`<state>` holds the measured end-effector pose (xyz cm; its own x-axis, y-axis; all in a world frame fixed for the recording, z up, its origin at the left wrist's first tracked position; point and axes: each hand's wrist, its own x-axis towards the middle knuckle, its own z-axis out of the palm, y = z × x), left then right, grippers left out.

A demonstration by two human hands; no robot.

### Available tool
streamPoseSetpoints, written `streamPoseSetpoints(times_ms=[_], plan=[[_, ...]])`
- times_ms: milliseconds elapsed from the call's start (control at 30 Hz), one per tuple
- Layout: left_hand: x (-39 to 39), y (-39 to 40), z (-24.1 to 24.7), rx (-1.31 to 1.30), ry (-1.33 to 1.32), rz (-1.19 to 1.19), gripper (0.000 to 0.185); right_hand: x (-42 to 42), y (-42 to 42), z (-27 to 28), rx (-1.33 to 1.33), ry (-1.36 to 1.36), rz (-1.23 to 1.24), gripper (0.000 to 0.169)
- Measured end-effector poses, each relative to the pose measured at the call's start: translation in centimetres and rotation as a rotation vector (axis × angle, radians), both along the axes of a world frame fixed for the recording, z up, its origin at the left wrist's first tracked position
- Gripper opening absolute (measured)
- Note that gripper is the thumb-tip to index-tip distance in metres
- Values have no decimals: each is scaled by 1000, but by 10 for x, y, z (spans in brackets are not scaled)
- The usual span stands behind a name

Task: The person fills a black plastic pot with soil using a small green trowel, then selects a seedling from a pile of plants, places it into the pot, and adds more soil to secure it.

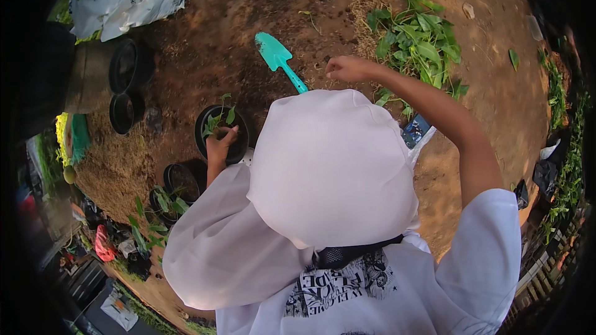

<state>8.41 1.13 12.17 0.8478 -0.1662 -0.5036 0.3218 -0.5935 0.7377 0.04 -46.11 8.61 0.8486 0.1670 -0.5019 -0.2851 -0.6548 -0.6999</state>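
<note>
My left hand [220, 145] reaches into a round black plastic pot [199, 130], with its fingers around the stem of a small leafy plant cutting [213, 122]. Dark soil shows inside the pot. My right hand [343, 69] is over the ground with its fingers curled; whether they hold anything is hidden. A turquoise hand trowel [274, 53] lies to its left, soil on the blade tip and the handle end behind my off-white clothing [326, 163]. To the right of that hand is a heap of green leafy cuttings [421, 42].
Two black pots [122, 67] [122, 114] stand at the upper left, and more pots [181, 184] sit below my left hand. Leafy plants [151, 228] spread near these. A printed white sack [139, 2] lies at the top left. Beside my right forearm is a flat blue-patterned item [416, 131].
</note>
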Motion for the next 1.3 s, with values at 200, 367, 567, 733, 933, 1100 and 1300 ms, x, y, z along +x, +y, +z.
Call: streamPoseSetpoints(times_ms=[200, 367, 567, 733, 933, 1100, 1300], plan=[[7, 6, -28, -34, -77, 98, 31, 29, 22, 0, -185, -4, 154, 46], [9, -16, 2, 69, -226, 45, 27, 42, 65, -12, -401, -66, 23, 49], [2, 10, -28, 23, -160, 127, 32, 50, 104, -4, -247, -47, -87, 48], [-6, -2, -20, 5, -174, 89, 34, 59, 104, -9, -294, 35, -55, 42], [-6, 7, -6, 101, -269, 14, 32, 62, 91, -27, -25, -183, -410, 39], [-5, 18, -13, -65, -156, 142, 30, 58, 67, -5, -155, -346, -436, 32], [3, 24, -18, -240, -46, 216, 32, 30, 52, -12, -458, -457, -521, 50]])
